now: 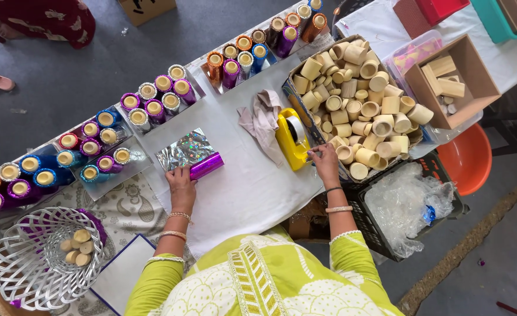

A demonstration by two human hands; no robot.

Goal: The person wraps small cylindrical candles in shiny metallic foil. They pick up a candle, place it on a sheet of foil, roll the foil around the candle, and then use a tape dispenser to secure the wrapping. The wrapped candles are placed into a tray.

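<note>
A brown cardboard box (451,82) with open flaps stands at the table's far right, holding pale wooden blocks. Beside it, a larger printed carton (298,108) is heaped with plain cardboard tubes. A flat brown cardboard piece with dark marks (147,9) lies on the grey floor at the top.

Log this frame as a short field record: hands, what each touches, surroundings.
view: head camera, looking down at a white-covered table
left hand: pressing on a purple foil-wrapped tube lying on a holographic silver foil sheet
right hand: fingertips at the yellow tape dispenser
beside dispenser: crumpled beige cloth
right of table: box of bare wooden tubes
far edge: trays of foil-wrapped tubes in mixed colours
lower left: white wire basket holding a few bare tubes
</note>
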